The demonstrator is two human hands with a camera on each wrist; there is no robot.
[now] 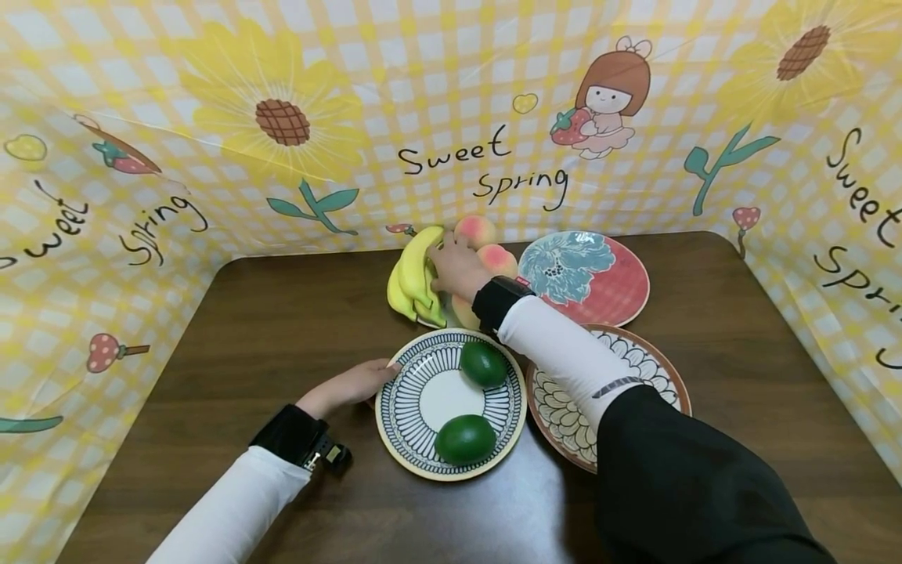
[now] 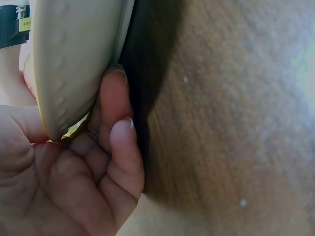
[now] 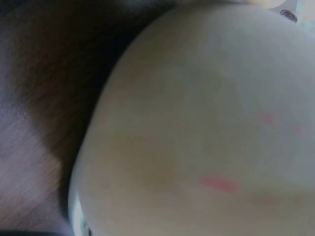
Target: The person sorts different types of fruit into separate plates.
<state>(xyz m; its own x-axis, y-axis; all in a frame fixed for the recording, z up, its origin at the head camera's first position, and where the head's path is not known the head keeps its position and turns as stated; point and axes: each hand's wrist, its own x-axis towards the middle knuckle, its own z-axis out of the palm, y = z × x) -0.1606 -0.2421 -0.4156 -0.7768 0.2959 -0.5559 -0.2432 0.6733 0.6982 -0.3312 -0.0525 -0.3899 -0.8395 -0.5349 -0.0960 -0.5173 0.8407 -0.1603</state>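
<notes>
My left hand (image 1: 362, 380) grips the left rim of a patterned round plate (image 1: 451, 392), thumb over the edge. Its fingers (image 2: 115, 93) curl under the plate's pale underside (image 2: 78, 49) in the left wrist view. Two green avocado-like fruits, one at the upper right (image 1: 483, 364) and one lower (image 1: 466, 440), lie on that plate. My right hand (image 1: 460, 268) reaches between the yellow bananas (image 1: 416, 274) and the peaches (image 1: 496, 260), fingers right at the bananas' side. I cannot tell whether it grasps anything. A peach (image 3: 206, 128) fills the right wrist view.
A red plate with a blue flower (image 1: 606, 278) stands at the back right. In front of it is a brown-rimmed petal-patterned plate (image 1: 669, 384), partly under my right sleeve. A yellow checked cloth (image 1: 451, 102) rises behind the brown wooden table (image 1: 303, 313).
</notes>
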